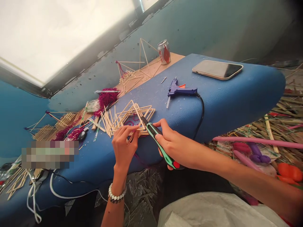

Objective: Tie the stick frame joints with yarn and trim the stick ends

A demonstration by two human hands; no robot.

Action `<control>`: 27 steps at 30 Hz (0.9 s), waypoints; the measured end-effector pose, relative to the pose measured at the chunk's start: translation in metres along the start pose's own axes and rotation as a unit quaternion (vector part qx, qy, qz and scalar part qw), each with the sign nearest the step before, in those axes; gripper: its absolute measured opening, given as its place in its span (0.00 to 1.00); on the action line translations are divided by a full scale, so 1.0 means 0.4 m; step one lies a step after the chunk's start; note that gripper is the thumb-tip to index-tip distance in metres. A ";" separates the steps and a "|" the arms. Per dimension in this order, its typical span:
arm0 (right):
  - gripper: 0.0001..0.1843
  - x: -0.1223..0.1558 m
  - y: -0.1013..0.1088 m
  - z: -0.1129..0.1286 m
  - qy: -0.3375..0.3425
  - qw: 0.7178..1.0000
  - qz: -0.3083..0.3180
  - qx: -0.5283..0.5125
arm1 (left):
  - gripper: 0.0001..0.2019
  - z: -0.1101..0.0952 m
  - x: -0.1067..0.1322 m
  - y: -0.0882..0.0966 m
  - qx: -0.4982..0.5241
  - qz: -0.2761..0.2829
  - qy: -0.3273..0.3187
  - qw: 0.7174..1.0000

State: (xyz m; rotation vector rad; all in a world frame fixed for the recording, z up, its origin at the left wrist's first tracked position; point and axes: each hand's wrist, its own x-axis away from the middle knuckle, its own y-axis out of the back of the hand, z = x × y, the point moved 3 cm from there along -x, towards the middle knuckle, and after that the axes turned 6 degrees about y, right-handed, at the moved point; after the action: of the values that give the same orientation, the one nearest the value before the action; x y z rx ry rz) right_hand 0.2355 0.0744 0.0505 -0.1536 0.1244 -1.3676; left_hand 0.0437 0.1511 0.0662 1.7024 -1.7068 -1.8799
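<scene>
Wooden-stick frame (137, 111) lies along the near edge of the blue surface (258, 86). Left hand (124, 140): thumb and fingertips pinching its sticks. Right hand (169, 142): fingers wrapped around a green-and-black utility knife (152, 129), tip at the sticks; contact with them cannot be told. Glue gun (176, 90) nearer the far edge; phone (217, 70) to its right, by the far edge toward the surface's right end.

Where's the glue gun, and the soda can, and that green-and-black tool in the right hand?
Glue gun (178, 90): head view, on its blue body near the orange trigger.
Soda can (164, 53): head view, on its side.
Green-and-black hand tool (152, 129): head view, on its body, just behind the dark tip.
</scene>
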 end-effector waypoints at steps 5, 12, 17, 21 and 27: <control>0.24 0.007 0.016 0.023 -0.037 0.997 0.055 0.026 | 0.04 -0.002 0.006 -0.003 -0.014 -0.025 0.015 0.999; 0.24 0.044 0.017 0.005 -0.028 0.997 0.035 0.055 | 0.05 0.001 0.003 0.000 -0.009 -0.015 0.015 1.000; 0.18 0.023 0.019 0.002 -0.022 0.993 0.087 0.079 | 0.04 0.004 -0.003 0.001 0.008 -0.005 0.007 1.000; 0.16 0.013 0.022 0.009 -0.005 0.994 0.078 0.078 | 0.05 0.007 -0.002 -0.002 0.014 -0.004 0.011 1.000; 0.14 0.005 0.014 0.011 0.017 0.996 0.046 0.077 | 0.05 0.007 -0.005 -0.003 0.014 -0.002 0.014 1.000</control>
State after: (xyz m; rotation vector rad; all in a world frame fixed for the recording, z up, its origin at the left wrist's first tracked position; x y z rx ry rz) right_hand 0.2420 0.0738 0.0537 0.0056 0.0539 -1.2821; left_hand 0.0432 0.1545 0.0658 1.7351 -1.7274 -1.8330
